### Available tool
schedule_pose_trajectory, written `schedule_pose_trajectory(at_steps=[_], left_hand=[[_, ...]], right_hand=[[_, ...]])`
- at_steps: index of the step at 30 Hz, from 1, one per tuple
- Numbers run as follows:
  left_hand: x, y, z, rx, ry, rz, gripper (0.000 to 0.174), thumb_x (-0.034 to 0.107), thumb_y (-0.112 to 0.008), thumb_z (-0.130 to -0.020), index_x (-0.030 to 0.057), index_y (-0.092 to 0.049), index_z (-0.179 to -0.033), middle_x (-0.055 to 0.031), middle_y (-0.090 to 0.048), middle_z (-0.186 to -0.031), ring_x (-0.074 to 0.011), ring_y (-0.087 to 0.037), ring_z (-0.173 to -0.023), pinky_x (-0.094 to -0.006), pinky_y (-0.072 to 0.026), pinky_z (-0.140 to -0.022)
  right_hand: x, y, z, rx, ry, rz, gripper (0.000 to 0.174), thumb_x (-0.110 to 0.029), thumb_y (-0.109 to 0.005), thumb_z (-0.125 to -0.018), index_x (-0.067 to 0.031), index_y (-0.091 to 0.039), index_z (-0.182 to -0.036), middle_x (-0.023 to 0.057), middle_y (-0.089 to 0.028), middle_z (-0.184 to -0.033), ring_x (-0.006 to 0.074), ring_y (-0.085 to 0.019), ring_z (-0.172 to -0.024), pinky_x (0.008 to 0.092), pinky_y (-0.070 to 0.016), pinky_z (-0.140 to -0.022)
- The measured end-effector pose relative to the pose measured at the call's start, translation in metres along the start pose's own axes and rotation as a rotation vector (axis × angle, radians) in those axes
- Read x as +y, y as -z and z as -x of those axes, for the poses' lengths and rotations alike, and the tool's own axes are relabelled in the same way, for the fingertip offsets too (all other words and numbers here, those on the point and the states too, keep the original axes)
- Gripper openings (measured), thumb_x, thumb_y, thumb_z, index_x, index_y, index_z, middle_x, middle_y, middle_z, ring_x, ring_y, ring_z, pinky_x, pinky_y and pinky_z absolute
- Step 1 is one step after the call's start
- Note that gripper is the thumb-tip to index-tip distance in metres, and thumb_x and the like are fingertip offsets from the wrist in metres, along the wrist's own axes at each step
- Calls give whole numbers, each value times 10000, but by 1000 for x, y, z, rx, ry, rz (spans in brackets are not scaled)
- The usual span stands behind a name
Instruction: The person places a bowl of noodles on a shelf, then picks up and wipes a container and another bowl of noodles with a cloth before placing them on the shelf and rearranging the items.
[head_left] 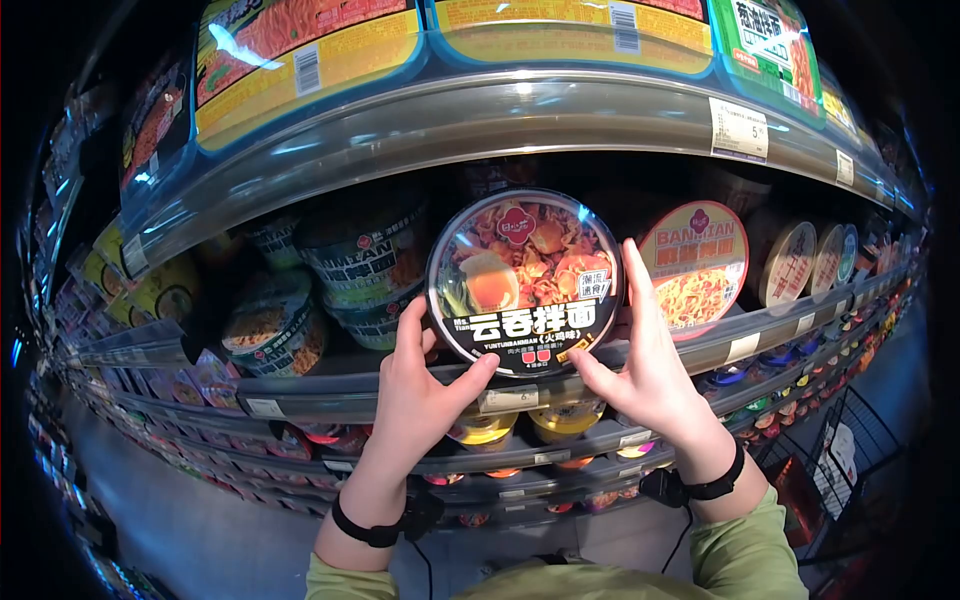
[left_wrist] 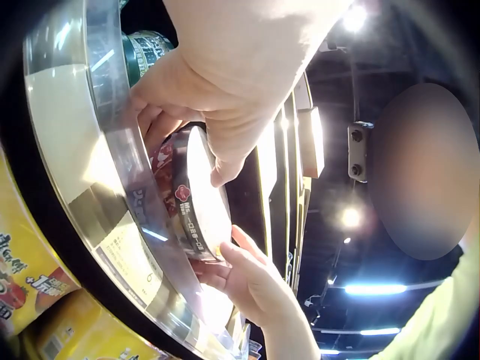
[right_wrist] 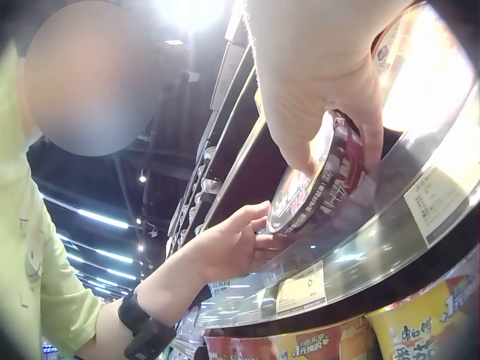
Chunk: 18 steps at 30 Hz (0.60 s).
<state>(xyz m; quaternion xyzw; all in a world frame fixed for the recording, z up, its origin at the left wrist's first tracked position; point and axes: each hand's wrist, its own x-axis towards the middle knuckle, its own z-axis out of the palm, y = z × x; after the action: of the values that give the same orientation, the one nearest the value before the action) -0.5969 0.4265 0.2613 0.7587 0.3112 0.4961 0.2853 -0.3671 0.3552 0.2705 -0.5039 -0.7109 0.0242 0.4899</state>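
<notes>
A round noodle bowl with a black rim and a food picture on its lid [head_left: 525,275] is tilted up toward the head camera at the shelf's front edge. The left hand [head_left: 415,395] grips its lower left side, thumb on the lid's edge. On the other side the right hand [head_left: 650,375] holds it, thumb at the lower right and a finger along the side. In the left wrist view the bowl [left_wrist: 196,191] sits between both hands, left hand [left_wrist: 225,82] nearest. The right wrist view shows the bowl [right_wrist: 322,180] under the right hand [right_wrist: 319,82].
Green bowls [head_left: 365,260] are stacked left of the held bowl, and an orange-lidded bowl [head_left: 697,265] stands at its right. Above runs a shelf edge [head_left: 430,115] with yellow packs. Lower shelves hold yellow cups [head_left: 567,420]. A black wire basket [head_left: 845,450] is at the lower right.
</notes>
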Motion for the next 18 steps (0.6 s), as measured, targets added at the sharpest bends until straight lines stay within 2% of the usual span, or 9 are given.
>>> schedule_pose_trajectory(at_steps=[2, 3, 5, 6, 7, 11, 13, 18], left_hand=[[-3, 0, -1, -5, -20, 4, 716, 120, -748, -815, -45, -322, -1366, -191, -696, -1073, -235, -682, -1014, -326, -500, -907], [-3, -1, -1, -8, -16, 6, 716, 120, -748, -815, -45, -322, -1366, -191, -696, -1073, -235, -682, -1014, -326, -500, -907], [-1, -3, -1, 6, -72, 47, 680, 80, -723, -830, -41, -324, -1367, -187, -697, -1069, -228, -682, -1012, -320, -505, -895], [2, -3, 2, 12, -39, 78, 652, 47, -705, -839, -38, -329, -1365, -189, -697, -1070, -227, -682, -1010, -323, -508, -892], [4, -4, 6, 32, -66, 73, 659, 38, -708, -836, -32, -325, -1368, -192, -696, -1066, -229, -684, -1006, -323, -507, -896], [-2, -9, 13, 60, -129, 59, 683, 26, -699, -841, -25, -299, -1392, -192, -695, -1056, -228, -685, -1000, -319, -507, -897], [1, -10, 7, 59, -161, 55, 684, -11, -678, -847, -38, -278, -1402, -152, -674, -1108, -178, -657, -1007, -306, -498, -906], [-2, -10, -8, 2, -3, 105, 602, 11, -648, -888, -52, -317, -1386, -137, -668, -1095, -125, -619, -1012, -271, -504, -872]], right_hand=[[0, -1, -1, 49, 25, -28, 979, -114, -729, -804, 62, -62, -1498, 298, -303, -1452, 404, -348, -1359, 454, -319, -1118], [3, -2, -1, 47, 20, -28, 979, -114, -729, -804, 62, -62, -1498, 298, -303, -1452, 404, -348, -1359, 454, -319, -1118], [12, -5, 0, 45, -65, -12, 900, -95, -699, -840, 59, -98, -1492, 278, -403, -1381, 359, -489, -1251, 418, -425, -1037], [1, -3, -1, 84, -120, -261, 795, -63, -678, -860, 52, -173, -1464, 241, -473, -1303, 283, -575, -1155, 355, -515, -913], [5, -3, 0, 144, -17, -223, 714, -39, -683, -858, 37, -236, -1410, 206, -458, -1304, 222, -600, -1108, 300, -550, -811], [13, -3, 7, 166, 123, -300, 647, 10, -694, -843, -7, -241, -1305, 195, -390, -1354, 216, -591, -1115, 306, -556, -843], [12, -4, 6, 164, -1, -320, 636, 34, -685, -845, -16, -236, -1292, 189, -406, -1330, 205, -597, -1106, 303, -556, -853], [14, -9, -11, 195, -72, -319, 556, -16, -648, -896, 0, -267, -1300, 158, -554, -1145, 147, -632, -964, 252, -536, -762]])
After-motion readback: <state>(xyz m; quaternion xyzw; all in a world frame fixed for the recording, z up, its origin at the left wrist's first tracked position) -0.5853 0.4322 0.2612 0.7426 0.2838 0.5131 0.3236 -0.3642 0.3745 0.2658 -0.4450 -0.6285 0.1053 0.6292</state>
